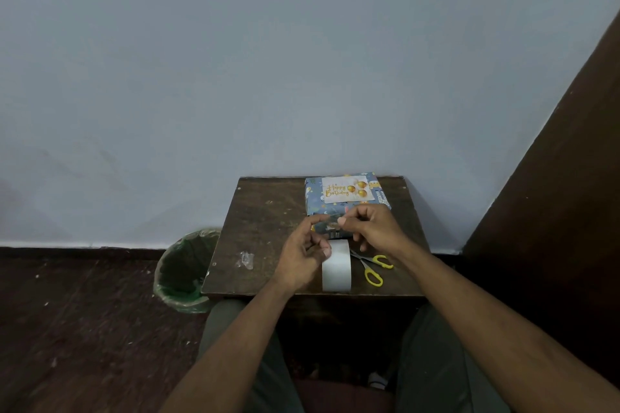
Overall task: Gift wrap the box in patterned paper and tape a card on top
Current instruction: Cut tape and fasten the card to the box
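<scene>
Just in front of the wrapped box, the left hand and right hand pinched a strip of clear tape taut between fingertips, likely keeping it off itself before fixing the card lying on top.

Green-lined bin on dark floor, beside wooden table.

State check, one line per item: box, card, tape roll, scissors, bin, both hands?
box: wrapped, flat on table
card: face up on the box
tape piece: stretched between both hands
tape roll: on edge, on the table
scissors: lying slightly open
bin: lined, on floor
left hand: pinches tape
right hand: pinches tape
</scene>
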